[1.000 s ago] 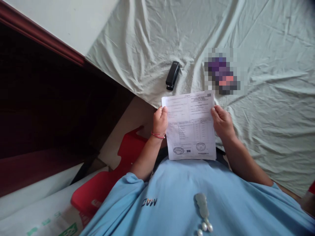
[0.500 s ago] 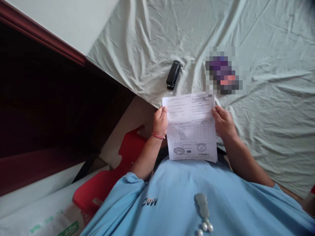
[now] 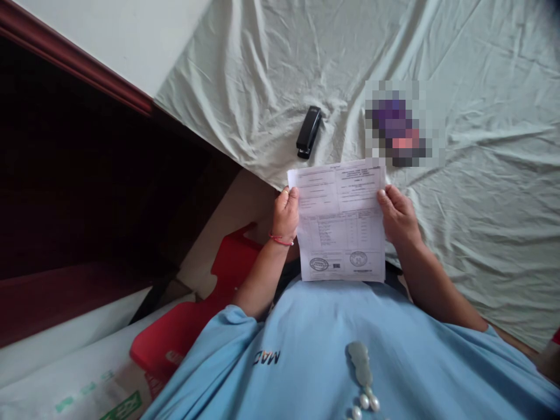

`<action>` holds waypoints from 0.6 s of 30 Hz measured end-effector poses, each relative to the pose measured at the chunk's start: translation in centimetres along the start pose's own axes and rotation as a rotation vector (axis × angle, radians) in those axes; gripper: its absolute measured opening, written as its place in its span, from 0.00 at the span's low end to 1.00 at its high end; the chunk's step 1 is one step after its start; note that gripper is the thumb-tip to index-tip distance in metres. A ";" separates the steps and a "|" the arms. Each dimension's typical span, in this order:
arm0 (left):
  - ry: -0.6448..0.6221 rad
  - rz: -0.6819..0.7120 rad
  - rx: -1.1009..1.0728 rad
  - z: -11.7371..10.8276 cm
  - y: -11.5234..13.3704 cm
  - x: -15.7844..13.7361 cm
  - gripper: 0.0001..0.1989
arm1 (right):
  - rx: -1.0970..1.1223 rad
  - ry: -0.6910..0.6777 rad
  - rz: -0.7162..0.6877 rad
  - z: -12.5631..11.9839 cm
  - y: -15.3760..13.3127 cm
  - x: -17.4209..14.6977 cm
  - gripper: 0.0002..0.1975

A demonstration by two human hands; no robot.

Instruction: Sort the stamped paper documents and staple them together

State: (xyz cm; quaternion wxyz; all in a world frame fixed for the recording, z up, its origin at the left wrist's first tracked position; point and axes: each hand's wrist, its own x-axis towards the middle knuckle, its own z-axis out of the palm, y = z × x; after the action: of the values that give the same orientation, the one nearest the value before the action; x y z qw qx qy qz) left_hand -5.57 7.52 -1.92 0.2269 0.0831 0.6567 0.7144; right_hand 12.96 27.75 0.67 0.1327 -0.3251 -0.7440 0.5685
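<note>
A stack of printed papers [image 3: 336,233], with round and oval stamps near its lower edge, is held up in front of my body. My left hand [image 3: 286,214] pinches the stack's left edge, thumb on top; a ring and a red bracelet show on that side. Gripping the right edge, my right hand [image 3: 398,214] also has its thumb over the top sheet. The fingers beneath the papers are hidden. Beyond the top edge of the papers, a black stapler [image 3: 309,132] lies on the pale cloth [image 3: 476,233].
A pixelated dark purple and red object [image 3: 398,131] lies on the cloth at the right. To the left are a red plastic chair [image 3: 175,326], a dark wooden piece of furniture [image 3: 87,175] and a white bag [image 3: 56,385] with green print.
The stack has shifted very slightly upward, and its sheets look more evenly lined up at the lower right. Both hands keep their hold; the stapler stays where it was.
</note>
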 end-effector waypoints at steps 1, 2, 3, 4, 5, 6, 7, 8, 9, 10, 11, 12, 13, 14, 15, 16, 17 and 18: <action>0.003 0.002 0.007 -0.1 -0.1 0.0 0.24 | 0.032 0.017 0.020 0.0 -0.2 0.0 0.23; 0.001 0.003 0.005 -0.1 -0.1 0.0 0.24 | 0.055 0.027 0.037 0.1 -0.3 0.0 0.22; -0.004 0.006 -0.002 -0.2 -0.2 0.0 0.24 | 0.068 0.030 0.049 0.0 -0.4 0.0 0.22; -0.010 0.008 -0.010 -0.2 -0.2 -0.1 0.24 | 0.075 0.030 0.057 0.0 -0.4 0.0 0.21; -0.017 0.009 -0.019 -0.2 -0.1 -0.1 0.24 | 0.079 0.031 0.060 0.0 -0.4 0.1 0.21; -0.025 0.008 -0.028 -0.2 -0.1 -0.1 0.25 | 0.082 0.032 0.059 0.0 -0.4 0.1 0.21; -0.032 0.002 -0.038 -0.2 0.0 -0.2 0.25 | 0.084 0.037 0.055 -0.1 -0.4 0.1 0.20; -0.040 -0.006 -0.049 -0.1 0.0 -0.2 0.25 | 0.081 0.042 0.051 -0.1 -0.3 0.1 0.20; -0.048 -0.016 -0.061 -0.1 0.1 -0.2 0.26 | 0.075 0.045 0.048 -0.1 -0.2 0.1 0.20; -0.054 -0.026 -0.073 -0.1 0.1 -0.2 0.26 | 0.068 0.049 0.046 -0.1 -0.1 0.1 0.20; -0.058 -0.037 -0.083 -0.1 0.1 -0.1 0.26 | 0.062 0.051 0.045 -0.1 0.0 0.2 0.20; -0.061 -0.050 -0.092 -0.1 0.0 -0.1 0.26 | 0.060 0.050 0.046 0.0 0.1 0.2 0.20; -0.062 -0.064 -0.097 -0.2 0.0 -0.1 0.26 | 0.062 0.049 0.049 0.0 0.1 0.3 0.20; -0.063 -0.078 -0.099 -0.3 -0.1 -0.2 0.26 | 0.065 0.051 0.053 0.1 0.2 0.3 0.21; -0.067 -0.094 -0.098 -0.4 -0.1 -0.2 0.26 | 0.069 0.053 0.058 0.1 0.3 0.4 0.21; -0.075 -0.112 -0.094 -0.6 -0.2 -0.3 0.27 | 0.072 0.059 0.063 0.1 0.3 0.5 0.21; -0.087 -0.129 -0.089 -0.7 -0.2 -0.4 0.27 | 0.075 0.063 0.066 0.2 0.4 0.5 0.22; -0.101 -0.147 -0.082 -0.9 -0.2 -0.6 0.28 | 0.079 0.060 0.068 0.2 0.4 0.6 0.22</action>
State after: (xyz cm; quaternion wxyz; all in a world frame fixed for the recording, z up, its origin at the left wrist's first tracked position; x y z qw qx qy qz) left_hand -5.36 6.44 -2.10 0.3148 0.0614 0.6190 0.7169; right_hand 12.57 28.04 0.10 0.1482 -0.3619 -0.7051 0.5915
